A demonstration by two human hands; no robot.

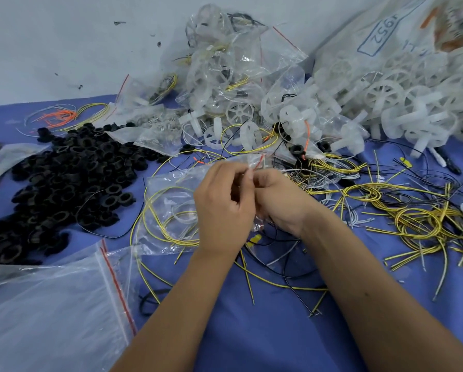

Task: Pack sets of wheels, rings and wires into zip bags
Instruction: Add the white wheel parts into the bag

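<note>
Fingers of both hands are brought together at the mouth of a small clear zip bag (254, 167), which is held up above the blue tabletop (252, 331). The left hand (223, 208) pinches the bag's top edge beside its red strip, and the right hand (278, 202) is curled round the bag from the other side; probably the mouth is being parted or pressed shut, though which cannot be told. What the bag already holds is hidden by the hands.

Supplies are laid out in separate heaps within reach, apparently so that one of each can be taken per set: black rings (64, 183) piled to the left, white wheels (386, 103) spilling from a large sack at the far right, and yellow wires (412, 224) strewn to the right with black and white ones mixed in. Filled bags (225, 76) are stacked against the wall at the back, out of the working space. Empty zip bags (50, 304) lie flat at the near left, and another clear bag (171, 210) with yellow wire lies just left of the hands.
</note>
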